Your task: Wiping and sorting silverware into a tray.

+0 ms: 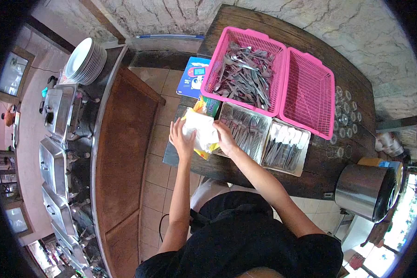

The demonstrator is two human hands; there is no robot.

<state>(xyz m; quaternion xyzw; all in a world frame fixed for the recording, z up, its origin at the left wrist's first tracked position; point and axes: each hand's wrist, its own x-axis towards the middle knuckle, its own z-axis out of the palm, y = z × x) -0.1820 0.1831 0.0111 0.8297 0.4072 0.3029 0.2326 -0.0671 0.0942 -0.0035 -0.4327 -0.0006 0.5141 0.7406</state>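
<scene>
Between my hands is a white stack of paper napkins or tissue [201,129], above a yellow and green plastic package [212,106] at the table's left end. My left hand [182,140] holds the stack's left side, thumb over its front edge. My right hand [224,138] is closed on the right edge. Just to the right, a pale basket of forks [245,127] stands beside a second pale basket [305,160] of white-wrapped cutlery [282,143]. Behind them a pink basket [208,76] holds a heap of loose metal cutlery [248,76].
Another pink basket [310,92] adjoins the first. Small glasses [345,113] and a steel pot-like appliance [363,190] are at right. A blue box [192,76] lies at the table's far left. Leftward, a counter bears stacked plates [88,62] and steel chafing dishes [55,160].
</scene>
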